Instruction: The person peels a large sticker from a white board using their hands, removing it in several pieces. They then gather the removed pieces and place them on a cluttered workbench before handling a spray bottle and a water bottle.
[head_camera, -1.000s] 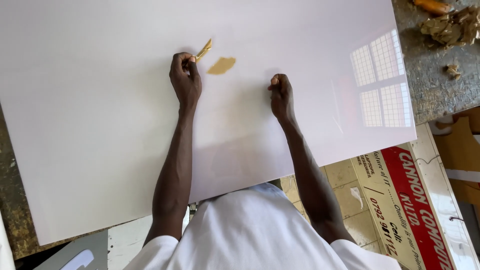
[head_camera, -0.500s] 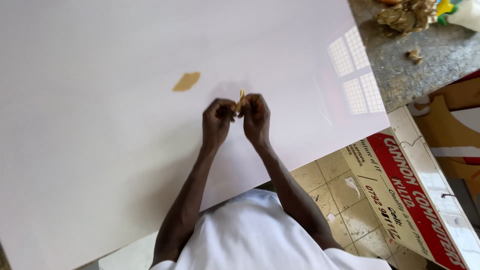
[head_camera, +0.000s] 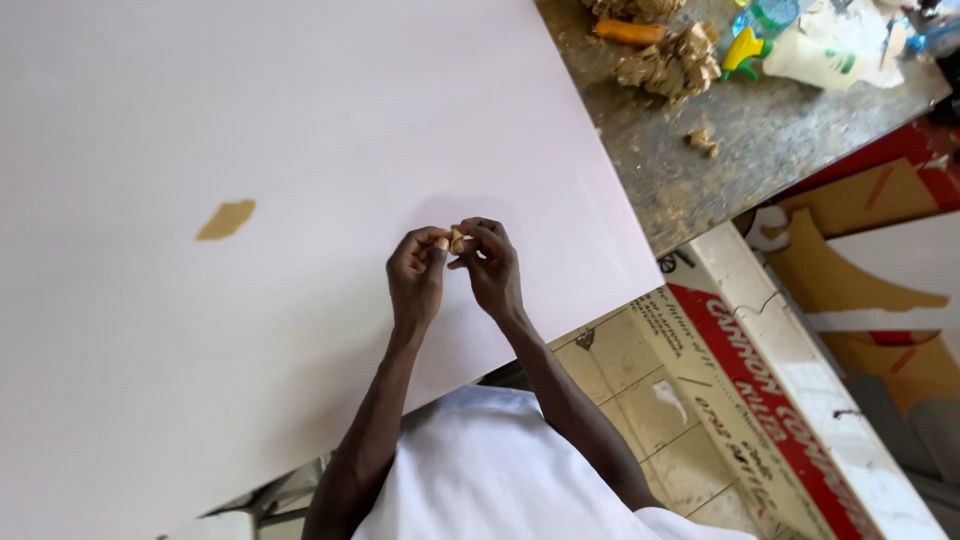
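Observation:
A large glossy white board (head_camera: 200, 400) lies flat in front of me and fills most of the view. Over its near edge, my left hand (head_camera: 418, 278) and my right hand (head_camera: 492, 265) meet fingertip to fingertip. Both pinch a small tan scrap (head_camera: 456, 238) between them. A flat tan patch (head_camera: 226, 219) lies on the board to the left, well apart from my hands.
The board rests on a rough grey workbench (head_camera: 720, 160). At the bench's far right lie wood shavings (head_camera: 668, 62), an orange piece (head_camera: 628, 31) and a plastic bottle (head_camera: 760, 20). A red and white printed carton (head_camera: 790, 400) stands on the tiled floor to my right.
My hands came off the far part of the board and drew together nearer my body. The tan strip held in my left hand is now a small piece pinched by both hands.

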